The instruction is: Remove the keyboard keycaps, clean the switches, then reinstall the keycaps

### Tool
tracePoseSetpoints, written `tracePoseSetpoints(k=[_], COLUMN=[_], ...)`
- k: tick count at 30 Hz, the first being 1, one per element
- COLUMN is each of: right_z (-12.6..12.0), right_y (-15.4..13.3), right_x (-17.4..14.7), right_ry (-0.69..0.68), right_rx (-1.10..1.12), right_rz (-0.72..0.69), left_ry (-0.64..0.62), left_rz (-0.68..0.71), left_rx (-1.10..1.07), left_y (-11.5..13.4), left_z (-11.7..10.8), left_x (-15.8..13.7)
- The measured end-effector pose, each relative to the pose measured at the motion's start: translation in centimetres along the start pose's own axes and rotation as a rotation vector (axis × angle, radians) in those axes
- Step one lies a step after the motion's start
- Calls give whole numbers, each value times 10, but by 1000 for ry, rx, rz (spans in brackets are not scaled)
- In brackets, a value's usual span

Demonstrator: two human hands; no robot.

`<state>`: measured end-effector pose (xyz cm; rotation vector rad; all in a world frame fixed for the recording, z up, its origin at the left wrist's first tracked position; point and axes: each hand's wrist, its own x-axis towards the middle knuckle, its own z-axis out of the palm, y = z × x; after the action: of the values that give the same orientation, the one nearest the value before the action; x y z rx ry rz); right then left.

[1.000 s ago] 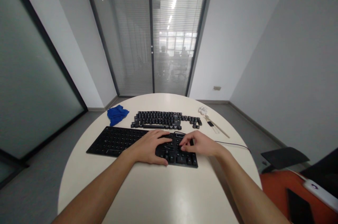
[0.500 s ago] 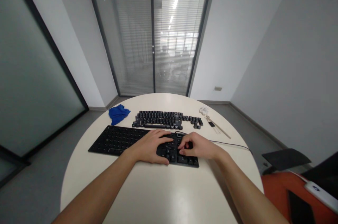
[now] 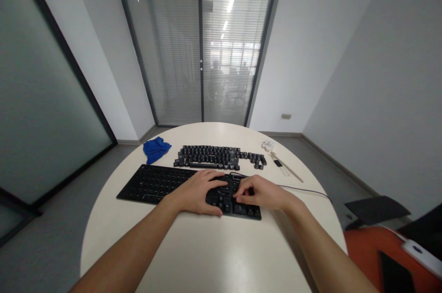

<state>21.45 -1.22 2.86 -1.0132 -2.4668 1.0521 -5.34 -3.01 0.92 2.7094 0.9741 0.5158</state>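
A black keyboard point(image 3: 155, 184) lies at a slight angle across the table, its left and middle stretch bare of keycaps. Keycaps sit at its right end. My left hand point(image 3: 200, 191) rests on the keyboard right of its middle, fingers spread. Over the number-pad end, my right hand point(image 3: 257, 193) has thumb and index finger pinched together at the keys; whatever is between the fingertips is too small to make out. Behind the keyboard, loose black keycaps point(image 3: 207, 155) are laid out in rows, with a smaller group to their right.
A blue cloth point(image 3: 156, 149) lies at the back left of the round table point(image 3: 193, 256). At the back right are a crumpled clear wrapper point(image 3: 267, 145), a thin stick point(image 3: 292, 172) and a small wire tool with a black handle point(image 3: 278, 163). The keyboard cable point(image 3: 307, 189) runs rightward. An orange chair point(image 3: 366, 251) stands beside.
The fingertips of my right hand have drawn closer together at the number pad. My left hand stays in place on the keyboard. The view has shifted very slightly.
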Motion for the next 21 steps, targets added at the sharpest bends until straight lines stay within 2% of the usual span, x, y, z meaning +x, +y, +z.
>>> tracePoseSetpoints(k=[4,11,21], right_z=[0,0,0], right_y=[1,-10,-11], right_x=[1,2,0], right_ry=[21,7,25], right_rx=[-7,-7,-73], right_rz=[20,134,123], left_ry=[1,8,-27], left_rz=[-5,-6,-29], left_rx=[-12,-13,50], left_y=[1,5,12], left_z=[0,-1,5], left_x=[0,1,4])
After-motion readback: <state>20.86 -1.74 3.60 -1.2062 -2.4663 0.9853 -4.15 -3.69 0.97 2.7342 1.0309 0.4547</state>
